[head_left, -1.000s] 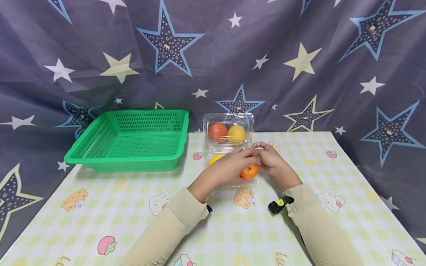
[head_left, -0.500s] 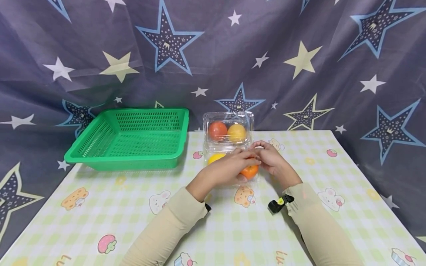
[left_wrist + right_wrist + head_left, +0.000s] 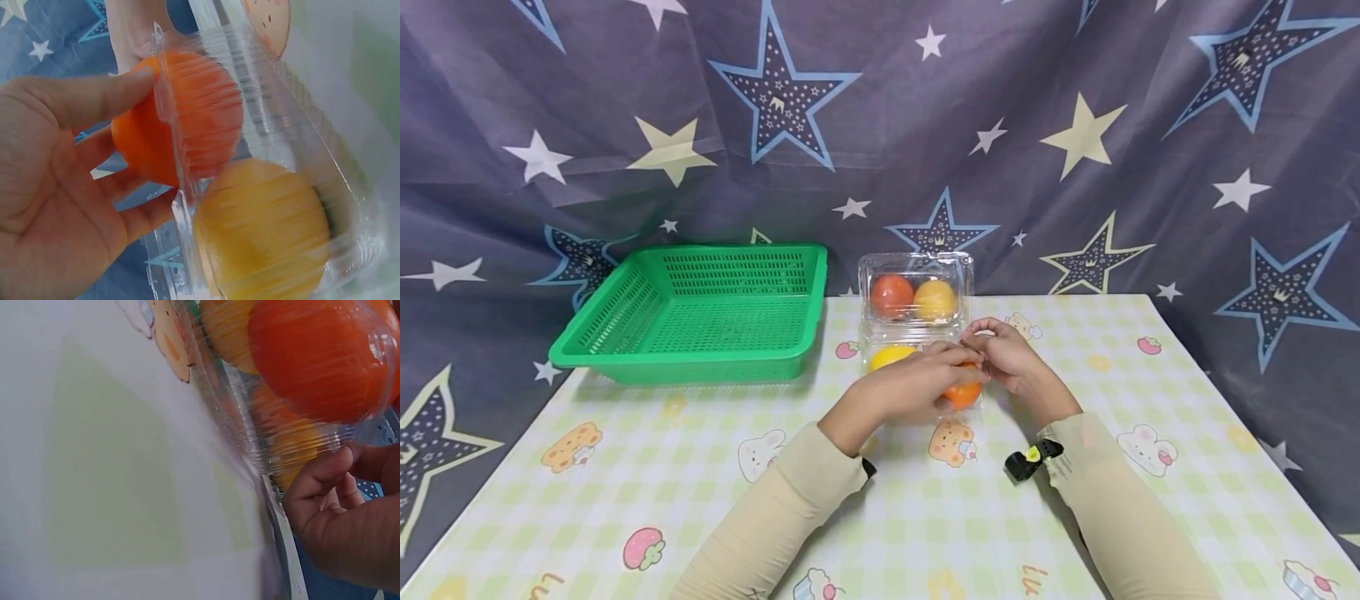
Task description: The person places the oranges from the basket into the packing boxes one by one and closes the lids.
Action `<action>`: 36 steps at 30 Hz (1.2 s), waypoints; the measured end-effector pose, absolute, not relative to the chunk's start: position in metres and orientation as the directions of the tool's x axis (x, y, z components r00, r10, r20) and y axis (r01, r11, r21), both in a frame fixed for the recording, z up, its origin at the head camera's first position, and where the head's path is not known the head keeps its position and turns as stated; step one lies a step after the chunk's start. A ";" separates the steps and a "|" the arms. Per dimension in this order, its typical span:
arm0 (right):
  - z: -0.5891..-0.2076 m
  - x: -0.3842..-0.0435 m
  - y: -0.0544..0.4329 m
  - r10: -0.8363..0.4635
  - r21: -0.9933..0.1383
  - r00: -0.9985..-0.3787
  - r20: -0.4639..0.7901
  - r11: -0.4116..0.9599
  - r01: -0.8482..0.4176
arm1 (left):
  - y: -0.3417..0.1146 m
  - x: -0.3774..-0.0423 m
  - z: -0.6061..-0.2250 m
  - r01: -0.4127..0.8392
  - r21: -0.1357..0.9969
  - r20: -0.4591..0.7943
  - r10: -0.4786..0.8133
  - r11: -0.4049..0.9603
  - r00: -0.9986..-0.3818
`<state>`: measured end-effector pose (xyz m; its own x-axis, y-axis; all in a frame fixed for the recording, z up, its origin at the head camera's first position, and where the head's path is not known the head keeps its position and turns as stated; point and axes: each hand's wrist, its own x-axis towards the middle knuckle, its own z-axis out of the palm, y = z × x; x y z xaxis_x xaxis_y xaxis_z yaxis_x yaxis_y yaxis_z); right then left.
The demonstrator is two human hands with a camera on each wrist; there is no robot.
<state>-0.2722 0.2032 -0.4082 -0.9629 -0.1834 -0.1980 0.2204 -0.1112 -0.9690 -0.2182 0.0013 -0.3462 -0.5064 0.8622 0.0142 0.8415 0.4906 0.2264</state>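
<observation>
A clear plastic clamshell box (image 3: 916, 330) lies opened out at the table's back. Its near half holds a yellow fruit (image 3: 891, 357) and an orange (image 3: 964, 393). A red round fruit (image 3: 892, 297) and a dull yellow one (image 3: 935, 301) sit in the far half. My left hand (image 3: 913, 379) reaches over the near half. In the left wrist view, its thumb and fingers grip the orange (image 3: 187, 115) at the box's rim. At the right side, my right hand (image 3: 1009, 358) pinches the box's edge between thumb and forefinger, as the right wrist view shows.
Left of the box stands a green perforated basket (image 3: 685, 372). A checked, cartoon-printed cloth (image 3: 880, 517) covers the table. Directly behind the table hangs a dark curtain (image 3: 880, 108) with stars. Black straps (image 3: 1033, 460) are on the wrists.
The left fingers have shifted slightly over the orange, and more of the yellow fruit beside them shows. The right hand stays at the box's edge.
</observation>
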 end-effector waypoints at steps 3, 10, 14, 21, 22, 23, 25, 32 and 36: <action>-0.408 -0.273 0.203 -0.178 -0.969 -0.965 -0.195 -0.117 0.217 | 0.003 -0.218 -0.347 0.842 0.214 0.040 0.857 0.495 -0.514; -0.406 -0.273 0.202 -0.167 -0.970 -0.966 -0.198 -0.107 0.217 | 0.006 -0.215 -0.347 0.839 0.159 0.065 0.843 0.520 -0.534; -0.405 -0.273 0.201 -0.167 -0.969 -0.965 -0.204 -0.107 0.224 | 0.007 -0.217 -0.350 0.842 0.166 0.051 0.849 0.513 -0.527; -0.404 -0.272 0.200 -0.161 -0.965 -0.962 -0.223 -0.105 0.241 | 0.009 -0.219 -0.353 0.837 0.183 0.018 0.849 0.516 -0.528; -0.404 -0.272 0.200 -0.159 -0.965 -0.962 -0.224 -0.104 0.241 | 0.009 -0.219 -0.354 0.837 0.179 0.019 0.849 0.517 -0.529; -0.404 -0.272 0.200 -0.157 -0.965 -0.962 -0.225 -0.102 0.242 | 0.009 -0.220 -0.354 0.837 0.178 0.022 0.848 0.518 -0.530; -0.404 -0.272 0.200 -0.150 -0.965 -0.963 -0.225 -0.099 0.241 | 0.008 -0.220 -0.355 0.837 0.183 0.028 0.848 0.517 -0.530; -0.408 -0.273 0.201 -0.147 -0.966 -0.964 -0.223 -0.102 0.239 | 0.007 -0.222 -0.357 0.845 0.216 0.044 0.860 0.489 -0.508; -0.409 -0.274 0.201 -0.151 -0.965 -0.964 -0.219 -0.113 0.237 | 0.005 -0.224 -0.358 0.858 0.227 0.059 0.873 0.460 -0.484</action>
<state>-0.2737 0.2014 -0.4092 -0.9639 -0.1510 -0.2193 0.2372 -0.1131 -0.9649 -0.2245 0.0053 -0.3578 -0.4838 0.8732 0.0594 0.8584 0.4601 0.2269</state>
